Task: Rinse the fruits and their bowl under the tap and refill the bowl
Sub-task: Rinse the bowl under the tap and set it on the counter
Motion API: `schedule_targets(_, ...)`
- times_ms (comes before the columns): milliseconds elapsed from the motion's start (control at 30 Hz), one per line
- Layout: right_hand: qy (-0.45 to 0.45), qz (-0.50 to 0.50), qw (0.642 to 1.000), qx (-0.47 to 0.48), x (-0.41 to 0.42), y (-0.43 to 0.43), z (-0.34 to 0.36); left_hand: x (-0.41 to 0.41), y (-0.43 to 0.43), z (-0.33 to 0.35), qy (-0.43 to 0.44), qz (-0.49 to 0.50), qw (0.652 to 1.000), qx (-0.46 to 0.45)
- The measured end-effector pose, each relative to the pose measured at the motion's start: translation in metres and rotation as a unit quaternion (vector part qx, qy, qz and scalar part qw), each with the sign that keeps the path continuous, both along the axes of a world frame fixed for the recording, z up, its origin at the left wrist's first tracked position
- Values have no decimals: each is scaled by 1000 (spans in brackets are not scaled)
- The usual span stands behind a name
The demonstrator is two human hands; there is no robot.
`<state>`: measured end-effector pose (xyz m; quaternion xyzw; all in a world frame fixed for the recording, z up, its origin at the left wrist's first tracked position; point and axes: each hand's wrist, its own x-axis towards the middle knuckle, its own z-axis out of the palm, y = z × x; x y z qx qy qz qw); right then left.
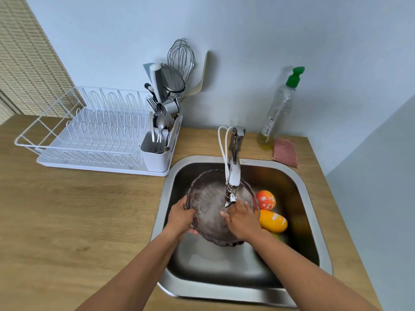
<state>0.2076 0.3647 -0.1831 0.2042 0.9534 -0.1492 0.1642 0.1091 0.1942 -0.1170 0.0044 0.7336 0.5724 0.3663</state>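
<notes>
A smoky glass bowl (208, 198) with a scalloped rim is tilted inside the steel sink (310, 194), right under the tap (234, 167). My left hand (180, 217) grips the bowl's left rim. My right hand (241, 217) lies flat inside the bowl below the spout, fingers spread on the wet glass. Behind the bowl on the sink floor lie a red-orange fruit (266, 199) and a yellow-orange fruit (272, 221). A bit of a green fruit (277, 236) shows beside my right forearm.
A white dish rack (89, 133) with a cutlery holder (156, 153) full of utensils stands on the wooden counter (78, 209) to the left. A soap bottle (278, 113) with a green pump and a pink sponge cloth (285, 152) sit behind the sink at the right.
</notes>
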Motion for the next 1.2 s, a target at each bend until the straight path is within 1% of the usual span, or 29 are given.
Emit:
schedule_targets(33, -4, -18, 1000, 2, -4, 2, -1, 2, 1, 0, -6, -2, 1000, 8)
schedule_targets(100, 15, -12, 1000, -17, -12, -4, -1, 3, 3, 1, -10, -7, 1000, 16)
schedule_targets(167, 36, 30, 998, -49, -11, -13, -4, 2, 4, 1, -4, -5, 1000, 18)
schedule_targets(267, 55, 120, 990, -53, 2, -16, -9, -7, 3, 3, 17, 5, 1000, 26)
schedule_targets(333, 71, 134, 988, 32, 9, -5, -12, -10, 0, 3, 29, 2, 999, 23)
schedule_targets(400, 60, 101, 986, 117, 10, 6, -7, -10, -2, 4, 34, -6, 999, 23)
schedule_targets(467, 26, 61, 985, 161, 6, 15, -4, -9, -2, 4, 43, -15, 999, 21)
schedule_targets(533, 44, 29, 983, 176, 4, 17, -3, -9, 0, 4, 62, -12, 998, 27)
schedule_targets(600, 32, -2, 988, 153, 6, 13, -5, -10, 2, 2, 68, 7, 997, 40)
schedule_targets(667, 6, -13, 996, 86, 11, -3, -7, -9, 5, -2, 66, 23, 996, 48)
schedule_targets(700, 7, -13, 999, 48, 13, -13, -4, -9, 6, -6, 65, 27, 996, 47)
schedule_targets(767, 37, -14, 999, -27, 18, -33, 2, -9, 8, -12, 72, 34, 996, 39)
schedule_targets(833, 62, 16, 992, -105, 19, -46, 7, -10, 9, -18, 83, 40, 995, 38)
schedule_targets(900, 85, 52, 986, -131, 18, -54, 12, -10, 10, -19, 93, 35, 994, 35)
schedule_targets(967, 99, 70, 984, -129, 19, -55, 15, -11, 12, -16, 94, 29, 994, 38)
schedule_targets(1067, 89, 78, 991, -65, 31, -40, 8, -20, 8, -15, 80, 46, 995, 34)
schedule_targets(1200, 33, 20, 999, 19, 31, -13, 0, -24, 3, -19, 73, 37, 996, 23)
